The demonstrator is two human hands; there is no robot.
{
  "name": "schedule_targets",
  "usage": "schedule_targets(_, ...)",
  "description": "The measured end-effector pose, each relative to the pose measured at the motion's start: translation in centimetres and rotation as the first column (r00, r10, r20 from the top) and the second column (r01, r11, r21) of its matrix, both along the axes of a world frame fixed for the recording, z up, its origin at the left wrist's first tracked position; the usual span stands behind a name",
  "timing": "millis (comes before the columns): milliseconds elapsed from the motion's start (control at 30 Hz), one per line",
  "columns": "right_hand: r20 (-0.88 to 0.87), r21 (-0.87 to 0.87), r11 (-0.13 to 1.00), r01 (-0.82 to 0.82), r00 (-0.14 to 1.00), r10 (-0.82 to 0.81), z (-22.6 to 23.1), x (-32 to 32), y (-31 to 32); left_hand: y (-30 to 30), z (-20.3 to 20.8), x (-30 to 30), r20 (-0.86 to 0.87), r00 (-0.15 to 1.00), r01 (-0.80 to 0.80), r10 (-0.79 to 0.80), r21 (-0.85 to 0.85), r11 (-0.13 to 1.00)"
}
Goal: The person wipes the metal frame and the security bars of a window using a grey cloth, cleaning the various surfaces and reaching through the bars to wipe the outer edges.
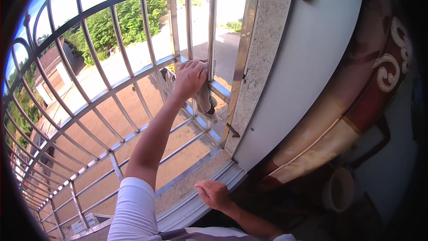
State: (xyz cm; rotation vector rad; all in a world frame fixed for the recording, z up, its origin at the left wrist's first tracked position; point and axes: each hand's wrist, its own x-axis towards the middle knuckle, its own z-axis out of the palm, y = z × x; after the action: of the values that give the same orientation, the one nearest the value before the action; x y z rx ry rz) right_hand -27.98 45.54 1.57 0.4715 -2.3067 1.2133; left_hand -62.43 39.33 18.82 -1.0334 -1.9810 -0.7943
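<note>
My left hand (191,78) reaches out through the window to the corner of a metal window guard (129,76). Its fingers are closed over a greyish cloth (203,100), pressed against the upright bars at the horizontal rail. The cloth's lower part hangs below the hand, with what looks like clear plastic around it. Behind the wrist, part of the rail is hidden. Low in the view, my right hand (215,195) is curled closed above the window track (196,203), with nothing visible in it.
To the right stand a rough wall edge (270,31) with a metal latch (232,130), a white window frame (307,53) and a red and gold curtain (321,147). A pale bucket (339,189) sits in the dark room. Outside, far below, lie bare ground and trees (129,22).
</note>
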Motion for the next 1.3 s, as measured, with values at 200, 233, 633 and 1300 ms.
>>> schedule_targets(200, 0.008, -0.002, 0.997, 0.080, 0.997, -0.080, -0.5, 0.2, -1.1, 2.0, -2.1, 1.3, 0.092, 0.970, -0.241, 0.226, 0.508, 0.827)
schedule_targets(233, 0.010, 0.002, 0.995, 0.099, 0.995, -0.099, -0.6, 0.1, -0.8, 2.3, -1.7, 1.8, 0.093, 0.973, -0.230, 0.212, 0.507, 0.831)
schedule_targets(633, -0.047, 0.005, 0.995, 0.101, 0.994, -0.101, -0.1, 0.2, -0.8, -11.4, -4.8, 0.8, 0.408, 0.762, -0.404, -0.502, 0.907, 0.123)
schedule_targets(1300, -0.008, -0.043, 0.998, 0.054, 0.998, -0.054, -0.2, 0.9, -0.2, -2.4, -1.2, -7.2, 0.217, 0.959, -0.214, 0.183, 0.127, 0.969)
